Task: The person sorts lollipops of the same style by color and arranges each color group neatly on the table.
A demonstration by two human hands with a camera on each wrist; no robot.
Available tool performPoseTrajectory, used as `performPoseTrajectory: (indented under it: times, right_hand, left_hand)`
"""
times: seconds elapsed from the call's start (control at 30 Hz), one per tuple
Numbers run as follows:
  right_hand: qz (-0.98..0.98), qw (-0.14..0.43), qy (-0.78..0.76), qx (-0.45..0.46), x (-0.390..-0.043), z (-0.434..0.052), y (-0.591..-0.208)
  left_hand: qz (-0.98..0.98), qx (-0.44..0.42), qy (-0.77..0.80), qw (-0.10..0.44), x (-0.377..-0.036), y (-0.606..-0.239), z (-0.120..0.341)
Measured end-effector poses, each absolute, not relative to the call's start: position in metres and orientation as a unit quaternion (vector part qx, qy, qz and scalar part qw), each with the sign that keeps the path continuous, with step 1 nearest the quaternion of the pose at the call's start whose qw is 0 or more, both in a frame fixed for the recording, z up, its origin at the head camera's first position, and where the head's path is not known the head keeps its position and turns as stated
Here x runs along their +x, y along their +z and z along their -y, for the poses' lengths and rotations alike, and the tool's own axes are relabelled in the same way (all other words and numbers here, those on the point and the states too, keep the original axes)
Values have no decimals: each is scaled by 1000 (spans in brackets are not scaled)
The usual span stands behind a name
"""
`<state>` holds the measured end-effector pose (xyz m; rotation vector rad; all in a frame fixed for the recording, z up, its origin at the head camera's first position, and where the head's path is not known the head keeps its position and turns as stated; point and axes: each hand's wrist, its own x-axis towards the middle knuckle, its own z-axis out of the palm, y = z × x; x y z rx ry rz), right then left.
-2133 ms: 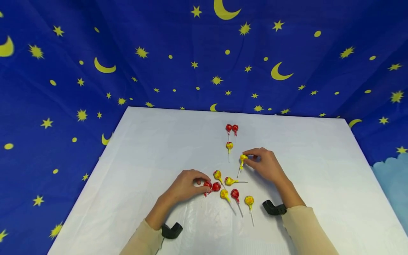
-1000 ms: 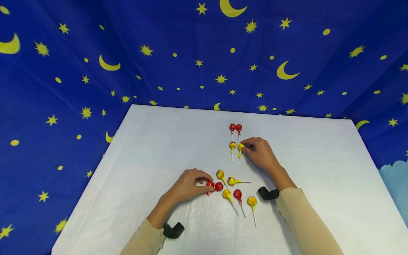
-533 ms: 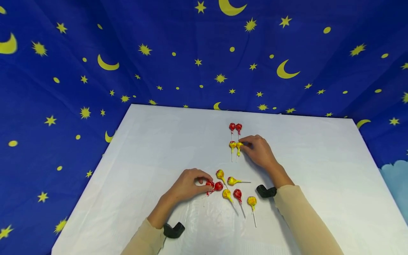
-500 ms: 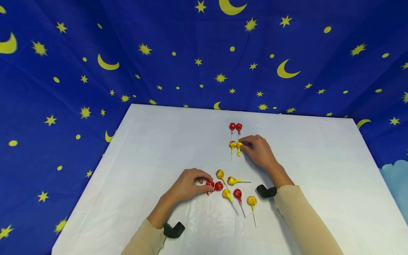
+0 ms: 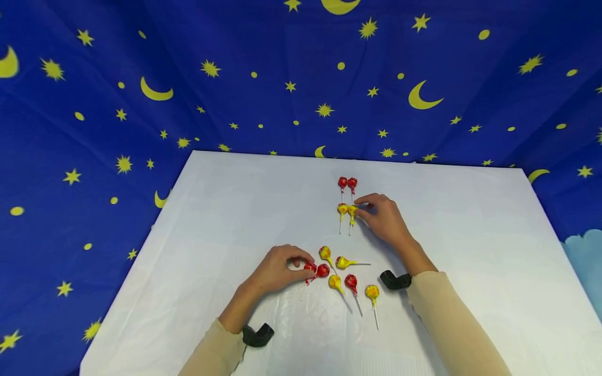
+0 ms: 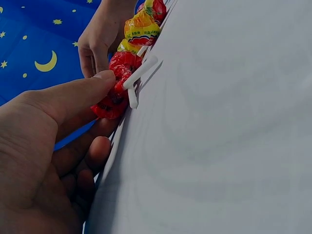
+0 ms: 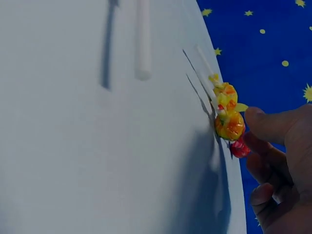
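A dark blue cloth printed with yellow moons and stars (image 5: 235, 104) hung behind and around a flat white table top (image 5: 470, 250), a plain ground against which the small bright sweets stood out.

The person's left hand (image 5: 275, 271) rested low on the white surface, fingers curled, thumb and fingertips pinching a red foil-wrapped lollipop (image 5: 310, 267) at the near-left edge of a loose cluster; the left wrist view showed the thumb (image 6: 73, 97) pressed onto that red head (image 6: 111, 105), its white stick angled away, probably so the sweet could be picked out by its head. The right hand (image 5: 383, 216) reached farther up the table, its fingers bent and closed on a yellow foil-wrapped lollipop (image 5: 352, 210), which lay on the table just beside a second yellow lollipop (image 5: 342, 209). The right wrist view showed the fingertips (image 7: 265, 122) against the round yellow head (image 7: 229, 125), as though nudging it square with its neighbour.

Just beyond that yellow pair lay a pair of red lollipops (image 5: 347, 183), side by side with sticks pointing towards the person, so the sweets seemed to be laid in rows by colour. The unsorted cluster (image 5: 348, 271) lay between the hands, nearer the person: red and yellow heads mixed, sticks pointing various ways.

A black wrist mount (image 5: 256, 335) sat at each beige sleeve cuff.
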<state>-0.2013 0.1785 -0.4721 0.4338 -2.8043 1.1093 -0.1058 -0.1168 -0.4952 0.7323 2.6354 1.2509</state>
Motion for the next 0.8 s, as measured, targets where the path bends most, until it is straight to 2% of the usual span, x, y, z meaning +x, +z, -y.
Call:
performPoseTrajectory:
  times: [0.5,0.8]
  right_hand:
    - [908,87,371,176,-177,-178,-464]
    - [906,78,366,200,-156,-176,-455]
  left_hand:
    - [-871,241,422,65,-103,-496,115]
    - [-871,236,425,69,-103,-496,115]
